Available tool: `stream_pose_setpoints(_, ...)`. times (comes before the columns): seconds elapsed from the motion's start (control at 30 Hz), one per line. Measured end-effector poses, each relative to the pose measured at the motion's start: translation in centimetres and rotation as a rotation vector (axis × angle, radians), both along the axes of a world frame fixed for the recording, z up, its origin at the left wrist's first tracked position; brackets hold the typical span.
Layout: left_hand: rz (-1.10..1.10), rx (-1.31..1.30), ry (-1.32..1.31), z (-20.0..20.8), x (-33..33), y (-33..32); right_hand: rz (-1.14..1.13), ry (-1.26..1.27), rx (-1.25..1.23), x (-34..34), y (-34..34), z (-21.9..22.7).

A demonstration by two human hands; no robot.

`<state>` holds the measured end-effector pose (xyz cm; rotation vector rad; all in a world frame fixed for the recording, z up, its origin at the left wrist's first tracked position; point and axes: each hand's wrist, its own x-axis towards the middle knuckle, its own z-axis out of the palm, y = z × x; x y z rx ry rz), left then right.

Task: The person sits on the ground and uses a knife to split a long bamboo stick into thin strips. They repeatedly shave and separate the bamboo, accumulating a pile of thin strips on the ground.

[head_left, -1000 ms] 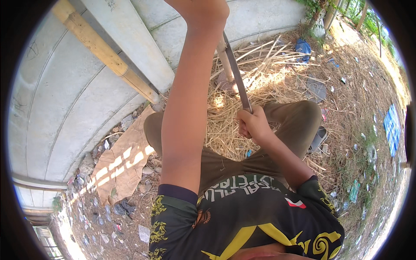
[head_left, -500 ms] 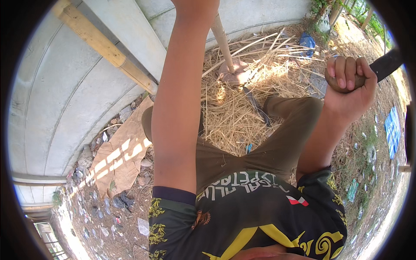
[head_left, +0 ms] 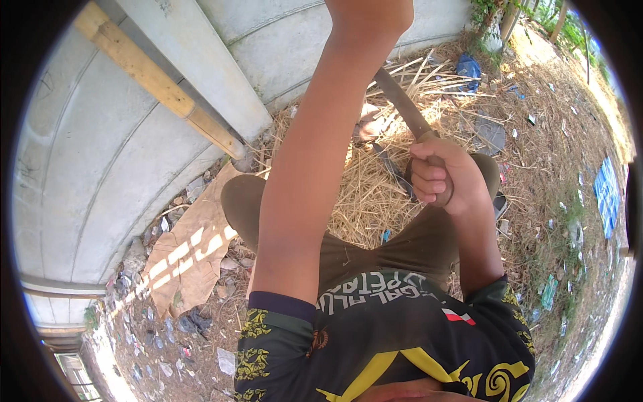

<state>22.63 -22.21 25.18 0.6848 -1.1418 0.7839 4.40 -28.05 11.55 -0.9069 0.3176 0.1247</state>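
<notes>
My right hand [head_left: 439, 173] is closed around the handle of a machete. The machete's dark blade [head_left: 402, 100] slants up and left from the fist, its far end passing behind my left forearm. My left arm reaches to the top edge, where only the wrist end of my left hand [head_left: 372, 13] shows; its fingers are cut off. Between my bent knees lies a pile of pale split strips and straw [head_left: 365, 201]. Beyond it sits a brownish block [head_left: 368, 127], partly hidden by my forearm. A dark blade-like piece [head_left: 393, 167] rests on the straw.
A grey panel wall [head_left: 120, 154] curves along the left, with a bamboo pole [head_left: 157, 80] leaning there. Flattened brown cardboard [head_left: 191, 254] lies by my left knee. Blue plastic [head_left: 469, 70] sits beyond the pile. A blue-and-white sheet [head_left: 606, 197] lies far right among scattered litter.
The machete has swung down and left from its raised place at the right, toward the middle. My left arm has shifted right, and the upright stick below that hand no longer shows.
</notes>
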Motion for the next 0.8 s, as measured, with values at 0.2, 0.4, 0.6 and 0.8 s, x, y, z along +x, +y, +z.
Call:
stream_pose_setpoints(0.2, 0.041, 0.088, 0.252, -0.1, -1.5, 1.9, -0.34, -0.318, -0.273, -3.6, -0.4, 3.1)
stream_pose_setpoints(0.4, 0.029, 0.041, 0.222, -0.5, -1.5, 0.1, -0.935, -0.925, -0.189, 3.9, 2.6, -4.5)
stream_pose_setpoints(0.6, -0.131, 0.093, 0.243, -1.0, -1.0, -1.0, -0.199, 0.015, -0.451, 5.2, 2.2, -11.1)
stream_pose_setpoints(0.8, -0.139, 0.162, 0.283, -0.6, -3.6, -1.0, -0.029, 0.1, -0.058, 2.9, -1.4, -7.5)
